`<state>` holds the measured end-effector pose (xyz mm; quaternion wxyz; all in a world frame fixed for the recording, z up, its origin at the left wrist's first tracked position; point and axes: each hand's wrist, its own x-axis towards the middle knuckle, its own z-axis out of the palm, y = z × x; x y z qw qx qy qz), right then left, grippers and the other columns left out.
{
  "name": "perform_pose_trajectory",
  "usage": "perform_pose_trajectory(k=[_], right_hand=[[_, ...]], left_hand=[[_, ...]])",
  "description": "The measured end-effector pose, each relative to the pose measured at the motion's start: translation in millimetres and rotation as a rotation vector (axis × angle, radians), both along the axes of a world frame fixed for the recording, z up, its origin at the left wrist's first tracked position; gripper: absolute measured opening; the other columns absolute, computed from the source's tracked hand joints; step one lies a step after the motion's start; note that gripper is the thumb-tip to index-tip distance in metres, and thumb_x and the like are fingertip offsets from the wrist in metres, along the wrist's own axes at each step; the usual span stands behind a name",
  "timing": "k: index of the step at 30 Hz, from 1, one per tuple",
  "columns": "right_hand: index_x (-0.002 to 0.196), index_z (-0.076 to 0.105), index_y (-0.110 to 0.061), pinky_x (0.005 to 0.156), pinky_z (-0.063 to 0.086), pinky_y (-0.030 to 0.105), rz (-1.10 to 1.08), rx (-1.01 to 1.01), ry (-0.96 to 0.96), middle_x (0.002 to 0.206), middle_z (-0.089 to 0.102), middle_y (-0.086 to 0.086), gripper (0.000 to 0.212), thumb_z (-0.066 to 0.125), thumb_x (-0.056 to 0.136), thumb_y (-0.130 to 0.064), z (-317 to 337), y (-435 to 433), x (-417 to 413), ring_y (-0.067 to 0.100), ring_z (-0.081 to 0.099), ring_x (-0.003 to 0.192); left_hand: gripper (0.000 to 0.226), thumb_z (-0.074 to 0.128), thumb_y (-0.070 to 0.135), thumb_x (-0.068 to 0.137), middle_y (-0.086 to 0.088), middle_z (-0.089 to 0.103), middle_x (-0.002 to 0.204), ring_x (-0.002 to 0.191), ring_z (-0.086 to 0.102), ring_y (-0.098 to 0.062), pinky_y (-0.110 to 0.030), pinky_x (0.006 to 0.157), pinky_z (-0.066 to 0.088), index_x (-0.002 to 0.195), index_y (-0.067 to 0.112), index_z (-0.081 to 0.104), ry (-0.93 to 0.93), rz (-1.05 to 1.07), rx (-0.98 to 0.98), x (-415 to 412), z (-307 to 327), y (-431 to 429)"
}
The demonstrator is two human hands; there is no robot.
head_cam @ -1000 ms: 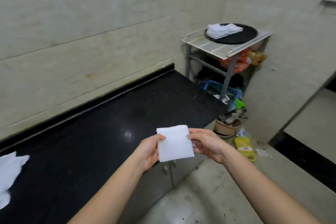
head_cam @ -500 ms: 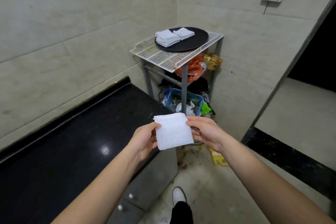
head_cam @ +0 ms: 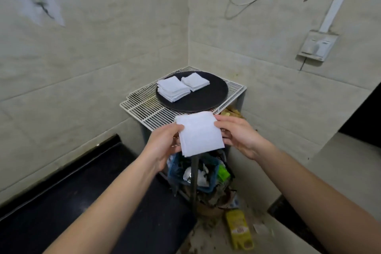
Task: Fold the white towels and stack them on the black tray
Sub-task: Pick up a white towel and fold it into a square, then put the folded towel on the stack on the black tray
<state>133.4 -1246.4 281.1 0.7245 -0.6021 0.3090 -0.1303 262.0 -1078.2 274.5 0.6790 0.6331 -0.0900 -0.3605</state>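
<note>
One folded white square towel (head_cam: 199, 134): held in the air between both hands, its flat face turned toward the camera. In the head view it overlaps the front rim of the rack; whether it touches that rim cannot be told.

The left hand (head_cam: 165, 144): pinches the towel's left edge, with the thumb on the front face near the upper corner and the fingers curled behind the cloth.

The right hand (head_cam: 239, 137): grips the towel's right edge, with the thumb along the upper right corner and the fingers bent round behind and beneath the cloth.

One round black tray (head_cam: 202, 101): lies flat on a white wire rack (head_cam: 144, 109) in the corner of the beige tiled walls (head_cam: 103, 57), just beyond the held towel.

One taller stack of folded white towels (head_cam: 173, 87): on the far left part of the tray, several layers high.

One lower stack of folded white towels (head_cam: 195, 81): on the tray just right of the taller one, their edges meeting or nearly so.

One black stone countertop (head_cam: 82, 202): at lower left, under the left forearm.

One blue plastic basket (head_cam: 173, 171): under the rack, filled with mixed clutter.

One yellow packet (head_cam: 239, 231): flat on the floor below the basket.

One grey wall socket (head_cam: 317, 45): on the right wall, with a white conduit rising from it.
</note>
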Motion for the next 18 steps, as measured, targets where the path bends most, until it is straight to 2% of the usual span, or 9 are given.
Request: perform_pose_trajectory(k=[4,7,9,15,18], right_hand=[[0.126,0.066,-0.012,0.077,0.053,0.029,0.051,-0.041,0.011,0.078,0.075,-0.008,0.029,0.059,0.098,-0.011,8.8,-45.8,43.8,0.003,0.07,0.068],[0.126,0.067,-0.015,0.087,0.057,0.034,0.068,-0.068,0.028,0.097,0.078,-0.003,0.029,0.061,0.097,-0.013,4.3,-77.4,75.5,0.014,0.074,0.093],[0.125,0.068,-0.017,0.092,0.055,0.039,0.079,-0.091,0.045,0.103,0.078,0.0,0.029,0.062,0.096,-0.014,-1.2,-103.0,100.2,0.02,0.072,0.1],[0.126,0.065,-0.019,0.08,0.059,0.034,0.155,-0.111,0.045,0.113,0.074,0.003,0.03,0.063,0.096,-0.016,-6.8,-193.8,175.9,0.021,0.072,0.101],[0.125,0.064,-0.019,0.083,0.061,0.036,0.157,-0.133,0.058,0.113,0.073,0.006,0.03,0.063,0.095,-0.013,-10.0,-246.0,214.0,0.021,0.072,0.1]], left_hand=[[0.011,0.062,0.011,0.093,-0.004,0.069,0.078,0.066,0.059,-0.014,-0.026,0.055,0.053,0.094,0.006,0.071,-0.041,-0.002,0.013,41.8,13.0,-41.4],[0.011,0.063,0.01,0.094,-0.005,0.074,0.082,0.064,0.066,-0.013,-0.025,0.054,0.053,0.098,0.005,0.071,-0.062,0.004,0.031,66.5,12.0,-69.5],[0.012,0.064,0.009,0.093,-0.007,0.075,0.085,0.064,0.069,-0.013,-0.024,0.053,0.053,0.1,0.003,0.07,-0.072,0.036,0.044,84.1,11.1,-90.4],[0.014,0.066,0.006,0.091,-0.014,0.076,0.095,0.079,0.075,-0.024,-0.032,0.061,0.058,0.102,-0.002,0.068,-0.095,0.148,0.12,146.3,6.8,-173.2],[0.014,0.068,0.003,0.089,-0.013,0.075,0.09,0.072,0.074,-0.021,-0.028,0.056,0.057,0.101,-0.004,0.065,-0.107,0.184,0.178,176.5,11.0,-224.4]])
